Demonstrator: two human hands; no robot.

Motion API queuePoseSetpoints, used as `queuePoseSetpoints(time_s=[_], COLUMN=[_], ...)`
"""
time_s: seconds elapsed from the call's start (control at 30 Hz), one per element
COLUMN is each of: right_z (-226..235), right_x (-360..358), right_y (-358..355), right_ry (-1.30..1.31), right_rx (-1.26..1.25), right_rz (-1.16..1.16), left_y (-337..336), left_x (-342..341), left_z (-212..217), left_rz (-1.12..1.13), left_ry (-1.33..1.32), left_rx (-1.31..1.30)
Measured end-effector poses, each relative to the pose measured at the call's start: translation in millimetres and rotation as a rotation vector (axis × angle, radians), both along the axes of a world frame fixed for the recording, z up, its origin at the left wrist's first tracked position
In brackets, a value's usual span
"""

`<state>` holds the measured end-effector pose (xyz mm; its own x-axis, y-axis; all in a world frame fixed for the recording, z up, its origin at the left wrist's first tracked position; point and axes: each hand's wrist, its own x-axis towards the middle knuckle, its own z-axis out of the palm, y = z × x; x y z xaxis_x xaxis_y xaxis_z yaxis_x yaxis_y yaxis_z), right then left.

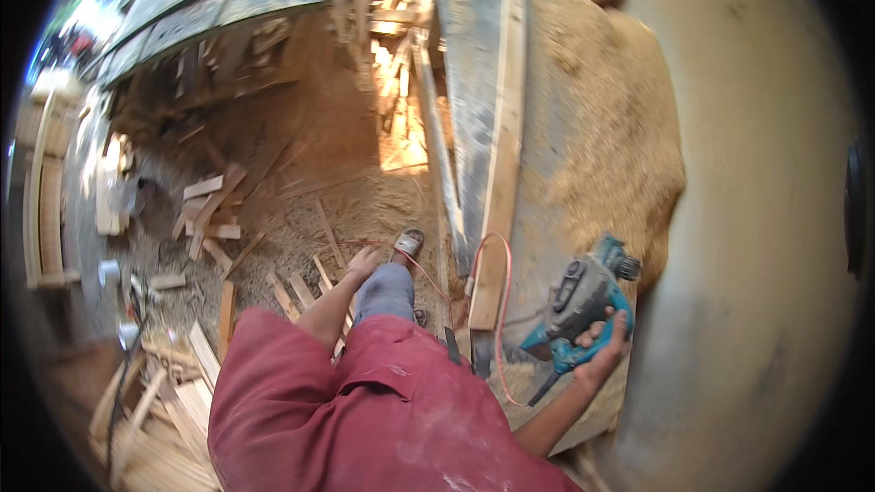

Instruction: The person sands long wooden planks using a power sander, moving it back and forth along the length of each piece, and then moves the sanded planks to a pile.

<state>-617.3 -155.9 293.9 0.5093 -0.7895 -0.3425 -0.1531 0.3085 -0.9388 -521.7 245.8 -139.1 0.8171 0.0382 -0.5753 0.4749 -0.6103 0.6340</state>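
My right hand point(611, 351) is wrapped round the handle of a teal and dark grey electric hand planer point(579, 305). The planer is tilted on its side above the right part of a workbench point(469, 46). From its rear runs a cord point(500, 346), reddish-orange along a loop across the bench edge. A long pale wooden board point(501, 155) lies lengthwise on the bench, left of the planer. My left hand point(366, 260) hangs low beside my leg, fingers loosely stretched, holding nothing that I can see.
Sawdust point(620, 100) is heaped along the bench's right side, against a plain wall point(747, 173). Offcuts point(214, 210) and loose wood strips point(200, 355) litter the floor to the left. A second table point(228, 5) stands at the far left.
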Motion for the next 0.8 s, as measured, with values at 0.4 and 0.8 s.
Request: queuePoseSetpoints(time_s=[0.4,0.8], right_z=[-61.0,-153.2], right_x=[-184.1,-200.5], right_y=[43.5,72.6], right_ry=[0.219,0.239], right_rx=[0.082,-0.101], right_rz=[-0.114,0.265], left_y=[160.0,-54.6], left_x=[-229.1,-56.4], left_z=[-30.2,50.8], left_rz=[-0.075,-0.24], left_ry=[0.507,0.055], left_rx=[0.219,-0.114])
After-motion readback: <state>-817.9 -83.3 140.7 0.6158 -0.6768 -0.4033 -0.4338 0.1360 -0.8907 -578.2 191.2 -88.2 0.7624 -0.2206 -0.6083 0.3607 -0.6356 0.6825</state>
